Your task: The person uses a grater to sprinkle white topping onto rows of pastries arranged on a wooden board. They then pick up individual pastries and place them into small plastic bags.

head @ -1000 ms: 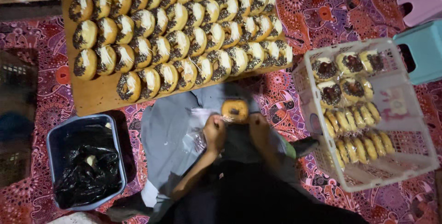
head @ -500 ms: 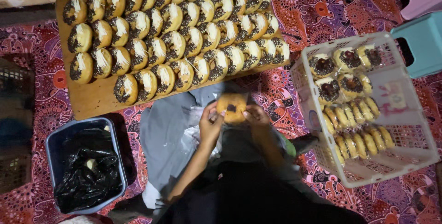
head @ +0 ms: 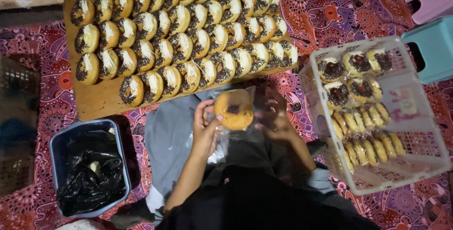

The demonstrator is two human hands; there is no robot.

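A golden doughnut (head: 234, 109) sits at the centre of the view, held above the person's lap and seen from its plain underside, with a clear plastic bag (head: 245, 131) around or just behind it; the film is too faint to tell whether the doughnut is fully inside. The left hand (head: 204, 128) grips the doughnut's left edge, thumb pressed on its rim and fingers curled behind. The right hand (head: 277, 119) is closed narrowly on the bag's film at the doughnut's right side, pinching plastic, not pastry.

Compared with a second ago, the doughnut has come up from a small dark-centred shape low between the hands to a larger, turned-over one held closer to the camera, and the bag now spreads out beneath it; it reads as the bagging of this one piece being under way.

Just beyond lies the wooden board (head: 101, 105) with rows of chocolate-sprinkled and white-topped doughnuts (head: 181, 46). To the right stands a white plastic basket (head: 420, 164) holding wrapped doughnuts (head: 363, 116). To the left is a blue bin (head: 60, 140) lined with a black bag, all on a red patterned cloth (head: 330, 17).
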